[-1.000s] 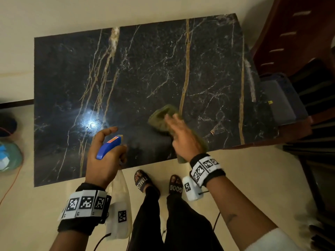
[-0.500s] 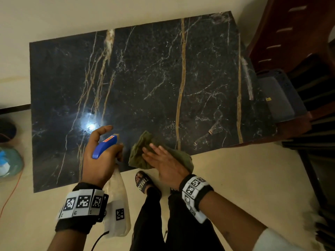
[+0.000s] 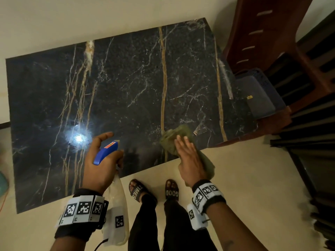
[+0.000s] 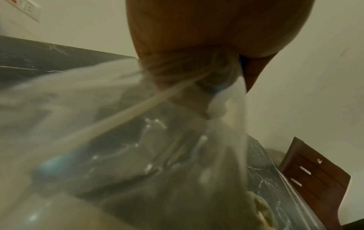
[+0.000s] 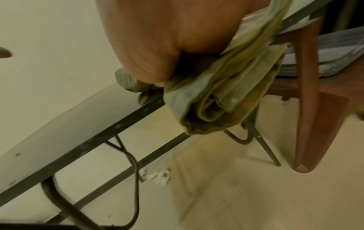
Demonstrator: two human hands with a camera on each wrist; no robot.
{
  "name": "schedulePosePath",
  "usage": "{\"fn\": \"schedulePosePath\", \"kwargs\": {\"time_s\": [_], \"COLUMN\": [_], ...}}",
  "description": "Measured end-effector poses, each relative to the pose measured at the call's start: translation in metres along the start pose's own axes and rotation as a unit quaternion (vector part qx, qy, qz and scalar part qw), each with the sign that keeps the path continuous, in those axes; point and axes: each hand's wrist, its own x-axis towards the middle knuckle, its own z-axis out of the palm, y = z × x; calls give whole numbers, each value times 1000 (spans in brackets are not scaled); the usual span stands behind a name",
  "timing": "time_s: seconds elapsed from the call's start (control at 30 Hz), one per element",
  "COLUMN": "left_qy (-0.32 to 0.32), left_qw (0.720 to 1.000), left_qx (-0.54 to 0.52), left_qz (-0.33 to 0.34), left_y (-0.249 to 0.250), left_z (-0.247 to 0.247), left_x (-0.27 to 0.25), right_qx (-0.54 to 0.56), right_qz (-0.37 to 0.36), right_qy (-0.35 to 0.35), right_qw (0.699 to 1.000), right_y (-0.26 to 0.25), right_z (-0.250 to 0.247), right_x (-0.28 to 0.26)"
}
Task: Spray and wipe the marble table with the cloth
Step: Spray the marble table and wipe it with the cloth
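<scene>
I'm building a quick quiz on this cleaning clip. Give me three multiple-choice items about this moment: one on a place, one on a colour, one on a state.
1. Where on the marble table is the cloth?
A. far left corner
B. at the near edge, partly hanging off
C. centre

2. What colour is the spray bottle head?
A. blue
B. yellow
C. black

3. How does the right hand meet the cloth?
A. lifts it clear
B. is away from it
C. lies on top, fingers extended

Answers:
1 B, the right wrist view shows cloth drooping past the edge.
2 A, blue shows in the left hand grip.
3 C, the head view shows straight fingers over it.
</scene>
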Motion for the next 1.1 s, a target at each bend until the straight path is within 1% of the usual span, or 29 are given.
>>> {"fn": "schedulePosePath", "kwargs": {"time_s": [0.07,0.13,0.17,0.23,0.3,0.33,0.37,0.4,0.43,0.5,0.57,0.6,0.63,0.67,0.73,0.77,0.8,0.83,0.9,0.93,1.03,1.1], "left_qy": [-1,1,5,15,17,16,13,10,7,3,0,-3,-8,-13,-24,-26,-27,-25,-18,-15,-10,-9], "left_qw": [1000,1000,1000,1000,1000,1000,999,999,999,999,999,1000,1000,1000,1000,1000,1000,1000,1000,1000,1000,1000], "left_qx": [-6,-6,-5,-9,-12,-17,-22,-25,-28,-32,-30,-28,-25,-23,-17,-14,-10,-7,-4,-4,-15,-19], "left_qz": [-2,-2,-4,-11,-17,-19,-19,-18,-16,-13,-9,-7,-8,-8,-4,-4,-2,-2,-1,-2,-2,-5], "left_y": [-1,-2,-3,-5,-3,-1,2,4,7,9,12,13,14,16,19,20,22,21,20,19,15,13], "left_z": [7,19,26,41,55,61,65,70,74,80,87,91,96,100,109,112,114,115,114,113,109,109], "left_x": [0,0,0,3,3,4,4,4,5,7,10,11,12,11,10,10,10,11,14,15,20,23], "right_qx": [3,13,18,7,-30,-43,-45,-41,-37,-36,-28,-21,-17,-19,-42,-57,-66,-73,-88,-76,-35,-14], "right_qz": [39,52,37,-37,-111,-126,-117,-81,-29,64,106,112,106,84,6,-33,-63,-85,-98,-78,41,84], "right_qy": [33,32,14,-32,-62,-61,-48,-28,-3,65,101,98,88,67,-10,-50,-75,-81,-47,-20,59,74], "right_qw": [999,998,999,999,991,989,991,995,999,995,989,989,990,994,999,997,993,990,990,994,997,994], "right_y": [0,-15,-23,-28,-15,-3,10,25,42,67,74,67,58,45,21,13,10,11,25,37,75,80], "right_z": [-1,7,11,15,6,-1,-9,-17,-24,-36,-39,-36,-32,-27,-16,-11,-10,-12,-19,-25,-48,-53], "right_x": [3,3,1,-1,0,2,5,6,9,12,15,15,14,11,5,2,2,2,8,12,32,43]}}
